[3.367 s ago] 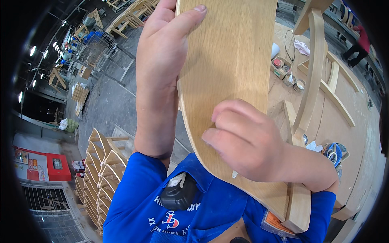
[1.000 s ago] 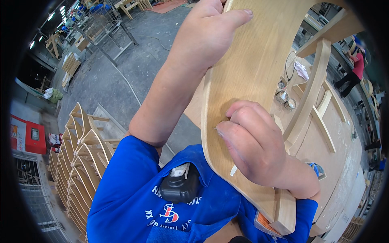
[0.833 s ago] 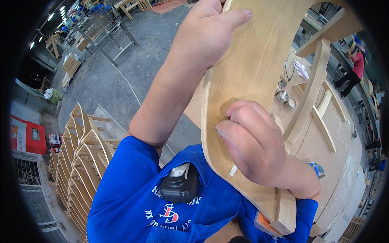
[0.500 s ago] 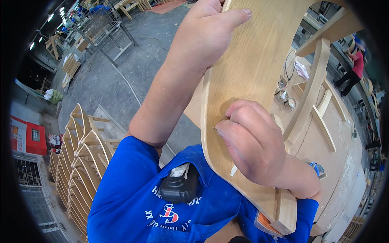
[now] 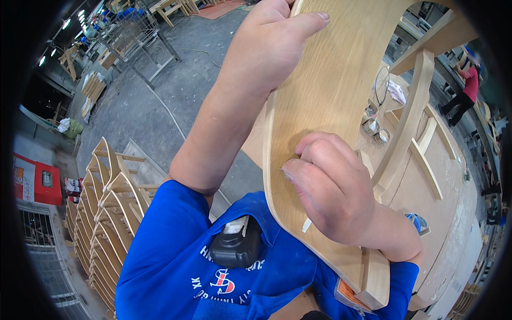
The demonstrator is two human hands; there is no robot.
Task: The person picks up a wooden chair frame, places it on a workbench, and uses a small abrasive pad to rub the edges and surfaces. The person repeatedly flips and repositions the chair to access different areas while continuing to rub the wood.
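A pale wooden chair with a broad curved panel (image 5: pixel 341 80) stands tilted against my front, its lower corner at my lap. My left hand (image 5: pixel 272 42) is closed round the panel's left edge near the top, thumb lying on the face. Lower down, my right hand (image 5: pixel 330 186) rests on the panel with its fingers curled in a pinch. A thin pointed tip pokes out beside the thumb; the rest of that small thing is hidden in the fingers. A white strip (image 5: pixel 306 225) sits on the wood just below the hand.
Right of the panel, a worktable (image 5: pixel 448 229) carries wooden frame parts (image 5: pixel 426 168), small open tins (image 5: pixel 381 136) and a white cloth (image 5: pixel 396 92). Stacked curved wooden pieces (image 5: pixel 109 213) stand at left. A wire cart (image 5: pixel 133 40) is far left; a person in red (image 5: pixel 470 85) works far right.
The right hand has shifted very slightly left along the panel, still pinched. My left hand keeps its hold, and the chair stays almost in place.
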